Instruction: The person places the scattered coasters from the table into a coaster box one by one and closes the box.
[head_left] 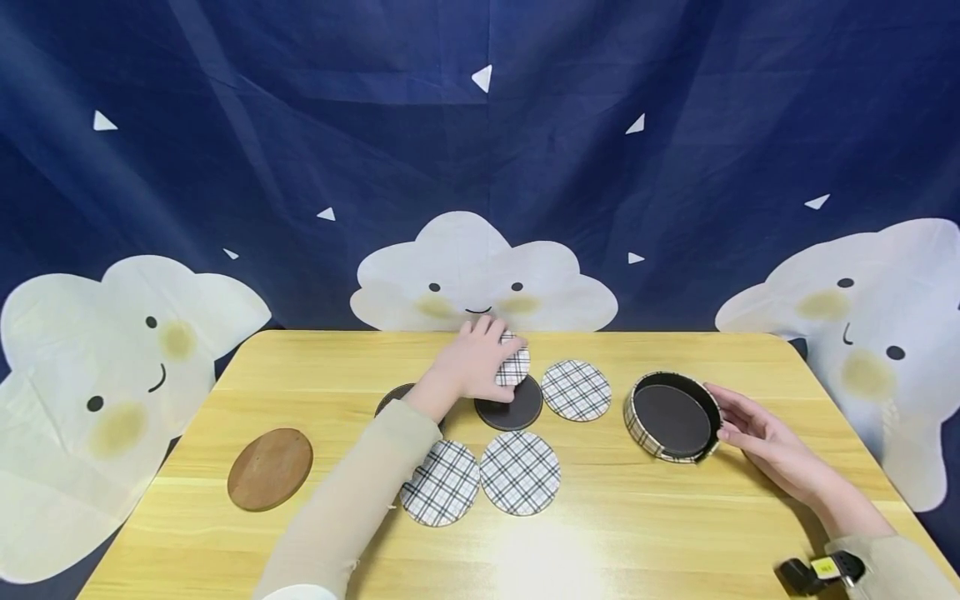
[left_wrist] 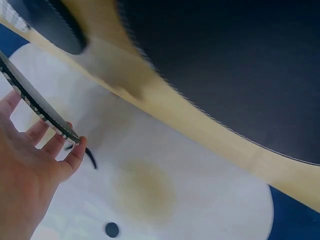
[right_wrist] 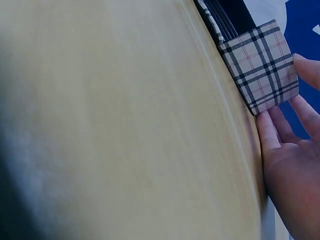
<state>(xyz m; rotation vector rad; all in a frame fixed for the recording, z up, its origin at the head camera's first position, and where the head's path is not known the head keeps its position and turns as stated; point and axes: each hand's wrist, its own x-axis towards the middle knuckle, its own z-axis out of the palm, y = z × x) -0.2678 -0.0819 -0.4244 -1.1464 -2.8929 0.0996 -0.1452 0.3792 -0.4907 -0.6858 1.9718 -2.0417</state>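
Nearest us, toward 7 o'clock in the head view, is the left sleeve (head_left: 348, 508), leading up to the left hand (head_left: 471, 364). That hand grips a plaid coaster (head_left: 514, 367) by its edge, thumb and fingers spread; from the hand, the coaster sits at about 3 o'clock. It is round, so we find no long axis to line up, though the left wrist view shows it nearly edge-on.

The relation that matters is to the round holder (head_left: 670, 417), well apart from the left hand, between its 3 and 4 o'clock. The right hand (head_left: 776, 442) is far nearer, holding the holder's wall at its 3 o'clock side. We see the holder open upward, with a gap in its wall facing between 5 and 6 o'clock.

Between left hand and holder lies another plaid coaster, flat (head_left: 577, 390); a dark disc (head_left: 510, 408) is partly covered by the held one in our view. At the left hand's 8 o'clock lies a brown disc (head_left: 270, 469).

As for writing, the black wrist device (head_left: 797, 575) bears a yellow label (head_left: 826, 568), its marks too small for us to read. We make out no brand.
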